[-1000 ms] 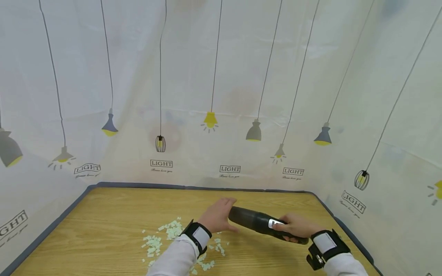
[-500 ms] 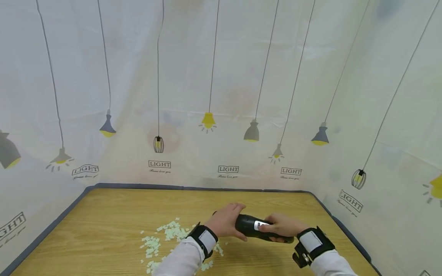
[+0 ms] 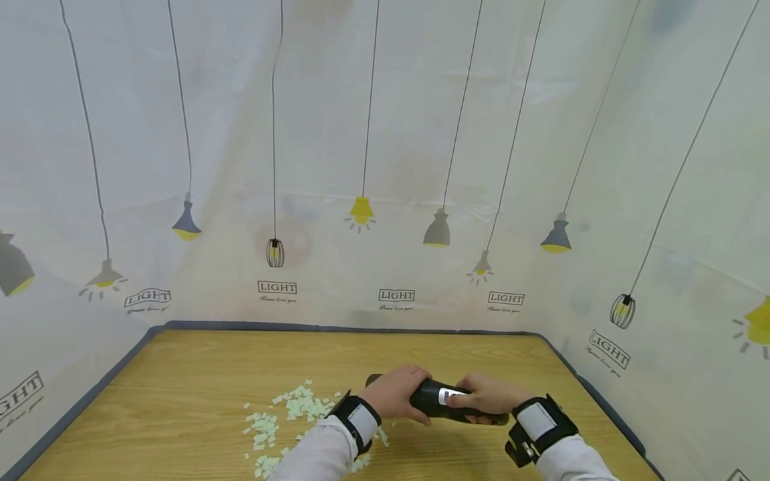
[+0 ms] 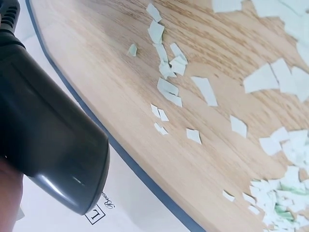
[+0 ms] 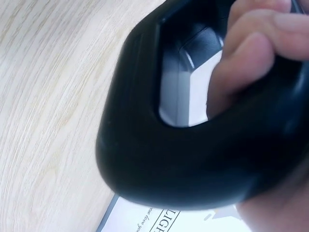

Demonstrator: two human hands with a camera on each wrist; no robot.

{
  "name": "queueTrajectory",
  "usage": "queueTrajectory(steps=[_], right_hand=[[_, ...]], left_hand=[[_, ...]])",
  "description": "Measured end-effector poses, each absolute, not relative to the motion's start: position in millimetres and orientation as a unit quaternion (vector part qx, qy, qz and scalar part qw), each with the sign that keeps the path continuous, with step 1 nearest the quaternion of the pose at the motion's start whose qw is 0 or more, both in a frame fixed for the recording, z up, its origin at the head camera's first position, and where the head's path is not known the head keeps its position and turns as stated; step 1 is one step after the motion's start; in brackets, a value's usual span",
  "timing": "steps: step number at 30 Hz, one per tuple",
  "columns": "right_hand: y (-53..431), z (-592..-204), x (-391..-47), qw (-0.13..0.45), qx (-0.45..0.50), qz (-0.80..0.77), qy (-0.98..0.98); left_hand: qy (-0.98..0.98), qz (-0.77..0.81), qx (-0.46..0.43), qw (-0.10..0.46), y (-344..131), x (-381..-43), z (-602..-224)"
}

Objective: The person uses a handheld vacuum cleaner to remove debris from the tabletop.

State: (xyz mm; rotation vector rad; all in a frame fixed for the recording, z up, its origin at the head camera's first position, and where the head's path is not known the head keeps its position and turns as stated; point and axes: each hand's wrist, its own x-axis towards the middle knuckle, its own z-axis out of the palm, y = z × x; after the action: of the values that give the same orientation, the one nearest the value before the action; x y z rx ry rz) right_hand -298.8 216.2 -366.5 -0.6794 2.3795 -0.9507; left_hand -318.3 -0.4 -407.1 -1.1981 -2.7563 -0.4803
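A black handheld vacuum cleaner [image 3: 428,399] hangs over the wooden table, its nozzle toward the left. My right hand [image 3: 488,394] grips its looped handle [image 5: 130,145], with the thumb by the silver panel on top. In the right wrist view, curled fingers [image 5: 251,63] pass through the loop. My left hand [image 3: 394,393] holds the front body, thumb on the near side and fingers over the top, hiding part of it. The dark nozzle [image 4: 58,130] fills the left of the left wrist view. Pale green paper scraps [image 3: 303,404] lie scattered left of the vacuum, partly behind my left arm.
The wooden table [image 3: 198,374] has a dark blue border along its back and sides. Beyond it stands a pale curtain [image 3: 337,133] printed with hanging lamps. Both wrists wear black straps, the right strap [image 3: 540,427] with a small device below.
The vacuum and my right hand have shifted slightly left. My left hand has moved right and closed round the vacuum's front body. The paper scraps lie as before.
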Motion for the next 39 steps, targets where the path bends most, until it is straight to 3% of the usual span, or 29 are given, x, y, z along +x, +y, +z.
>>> queueTrajectory(steps=[14,27,39], right_hand=[[220.2,-356.3,-297.8,0.278,-0.184,-0.393,0.857],[223.7,-339.6,-300.2,0.263,-0.138,-0.346,0.890],[224.9,-336.9,-298.7,0.284,-0.129,-0.334,0.889]], left_hand=[[-0.901,-0.208,-0.381,-0.002,5.6,-318.9,-404.7],[-0.888,-0.280,-0.365,-0.022,17.7,-322.6,-407.1],[-0.868,-0.312,-0.380,-0.065,23.2,-322.0,-411.1]])
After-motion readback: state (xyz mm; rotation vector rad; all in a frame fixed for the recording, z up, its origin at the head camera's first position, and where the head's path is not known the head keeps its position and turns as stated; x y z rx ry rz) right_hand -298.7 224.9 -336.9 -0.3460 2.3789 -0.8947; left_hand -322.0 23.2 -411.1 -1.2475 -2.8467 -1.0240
